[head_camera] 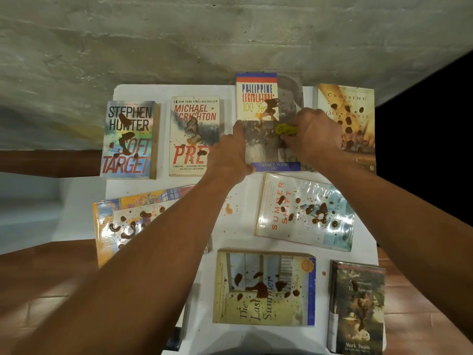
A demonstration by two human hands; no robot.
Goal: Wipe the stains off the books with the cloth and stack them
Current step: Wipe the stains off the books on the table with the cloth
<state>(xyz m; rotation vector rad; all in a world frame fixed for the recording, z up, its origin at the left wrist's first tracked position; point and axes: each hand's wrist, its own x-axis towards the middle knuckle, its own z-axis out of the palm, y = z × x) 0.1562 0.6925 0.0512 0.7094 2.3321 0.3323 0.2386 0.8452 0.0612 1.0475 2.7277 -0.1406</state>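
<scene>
- I take the white table as landmark: it sits against a rough concrete wall on its far side, with reddish tile floor showing at its near left and right.
- Eight stained books lie flat on it, none stacked. Largest, on the table's left side: a yellow-orange book, partly under the left forearm.
- Near edge, centre: "The Last Summer"; near right corner: the Mark Twain book, overhanging the table edge.
- Right of centre: "Summer Shift", in glossy wrap, tilted.
- Far row, left to right: "Soft Target", "Prey", the Philippine Legislature book, "Crossing on the Paris".
- Left hand presses on the near left edge of the Philippine Legislature book, index finger extended along its side; thumb is hidden, so I read it as flat, not gripping.
- Right hand has its fingers curled around a yellow-green cloth held against that book's cover, just below its brown stain.
- Small orange-brown spatter marks the bare table centre.
</scene>
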